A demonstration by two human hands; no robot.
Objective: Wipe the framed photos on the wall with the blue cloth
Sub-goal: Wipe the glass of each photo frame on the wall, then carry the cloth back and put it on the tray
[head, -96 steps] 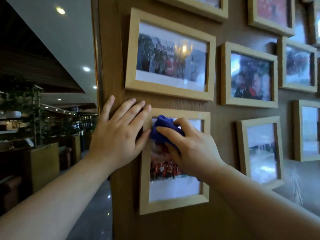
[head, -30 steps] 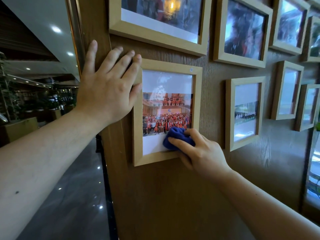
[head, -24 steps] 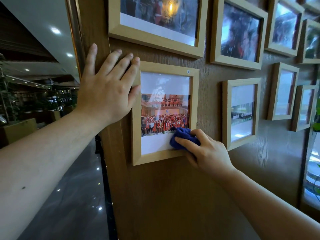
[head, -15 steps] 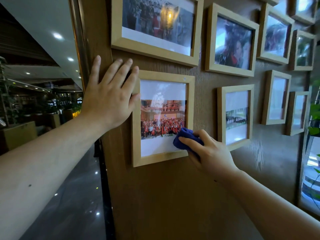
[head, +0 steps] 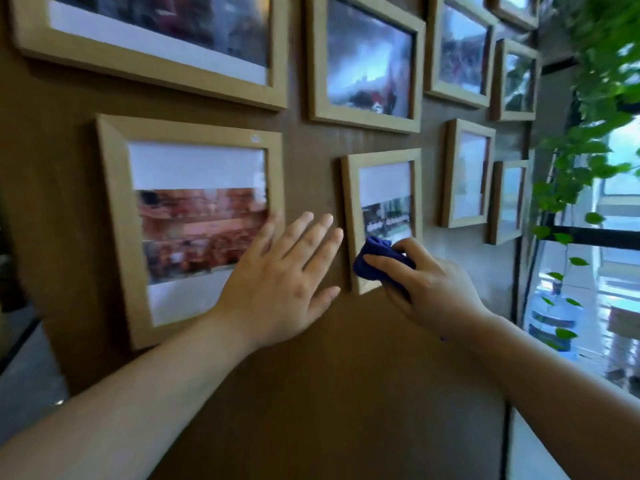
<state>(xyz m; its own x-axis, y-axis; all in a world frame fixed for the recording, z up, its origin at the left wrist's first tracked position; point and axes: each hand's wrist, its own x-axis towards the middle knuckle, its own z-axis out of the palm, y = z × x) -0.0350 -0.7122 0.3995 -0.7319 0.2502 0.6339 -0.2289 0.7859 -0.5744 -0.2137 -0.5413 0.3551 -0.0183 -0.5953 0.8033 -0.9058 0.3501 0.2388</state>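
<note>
No text, label, brand, number or sign can be read. The frame is motion-blurred. A small pale sticker (head: 255, 137) sits on the top rail of the large frame (head: 114, 216), but whatever it carries is too small and smeared to make out. The photo (head: 202, 233) inside shows only blurred reds and browns. The small frame (head: 348, 216) holds a photo with a pale band (head: 386, 222) across a dark strip that may be lettering, but it is illegible.
</note>
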